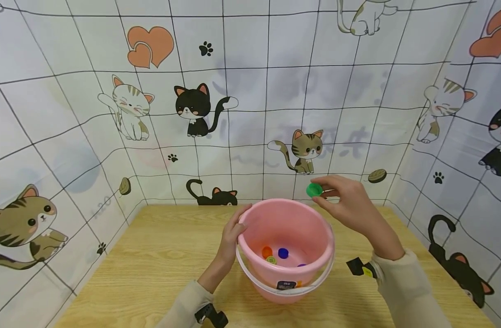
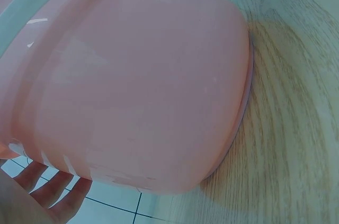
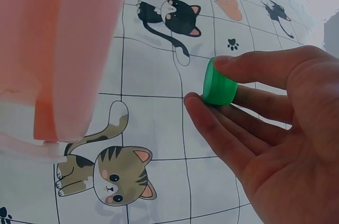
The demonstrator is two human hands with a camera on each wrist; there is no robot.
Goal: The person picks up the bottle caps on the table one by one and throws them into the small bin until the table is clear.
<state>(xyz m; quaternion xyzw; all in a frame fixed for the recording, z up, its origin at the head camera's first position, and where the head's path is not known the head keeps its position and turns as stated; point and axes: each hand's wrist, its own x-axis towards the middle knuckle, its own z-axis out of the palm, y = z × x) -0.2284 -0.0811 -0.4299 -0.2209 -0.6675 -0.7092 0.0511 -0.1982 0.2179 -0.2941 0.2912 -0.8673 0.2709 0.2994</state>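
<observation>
A pink bucket (image 1: pixel 289 218) stands upright on the table with its white handle (image 1: pixel 283 290) hanging down at the front. At the bucket's left rim, my left hand (image 1: pixel 229 239) grips it; in the left wrist view several fingers (image 2: pixel 58 195) lie along the outer wall. Above and beyond the right rim, my right hand (image 1: pixel 353 202) pinches a green bottle cap (image 3: pixel 220 83) between thumb and fingers. Inside the bucket lie an orange cap (image 1: pixel 267 252), a blue cap (image 1: pixel 283 253) and a yellow-green cap (image 1: pixel 271 260). The front rim partly hides another blue piece (image 1: pixel 302 265).
The wood-grain table (image 1: pixel 168 259) carries the bucket. A white cloth (image 1: pixel 250 100) printed with cats and grid lines hangs behind and at both sides. Dark straps with small devices sit at both wrists.
</observation>
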